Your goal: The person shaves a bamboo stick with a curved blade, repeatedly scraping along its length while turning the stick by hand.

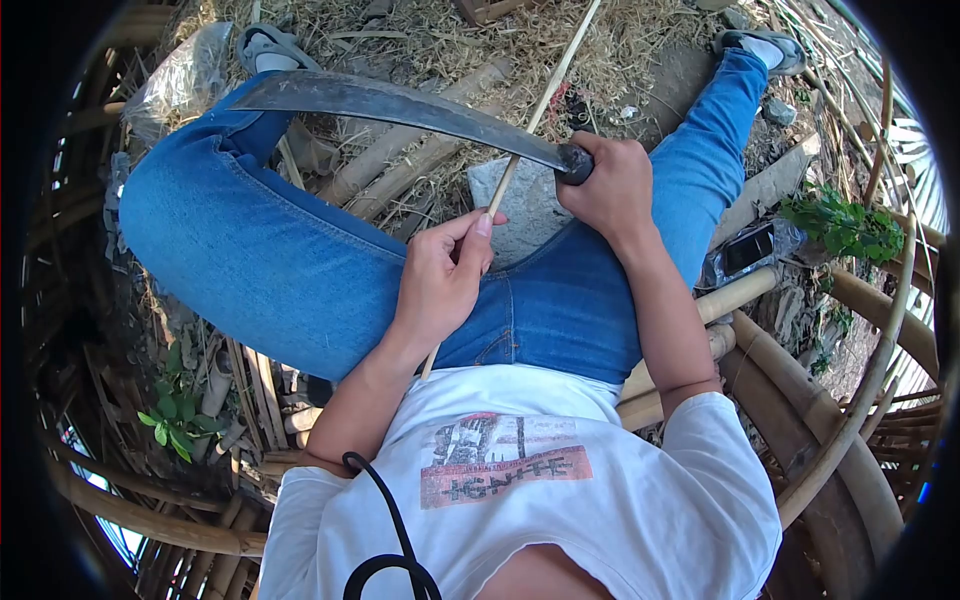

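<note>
A thin pale strip [568, 62], apparently bamboo, runs from the top of the view down to my waist. My left hand [443, 272] pinches it between thumb and fingers above my lap. In my right hand [610, 190] is the dark handle of a large curved knife [400, 104]. Its long blade points left over my bent knee and crosses the strip just beyond my left fingers. Below the crossing lies a pale stone block [530, 215] between my thighs.
Shavings [450, 40] and bamboo poles [380, 165] cover the ground ahead. On the right are a phone [748, 250], a leafy plant [850, 225] and curved bamboo poles [860, 440]. A clear plastic bag [185, 80] lies at the upper left. A black cord [392, 510] hangs over my shirt.
</note>
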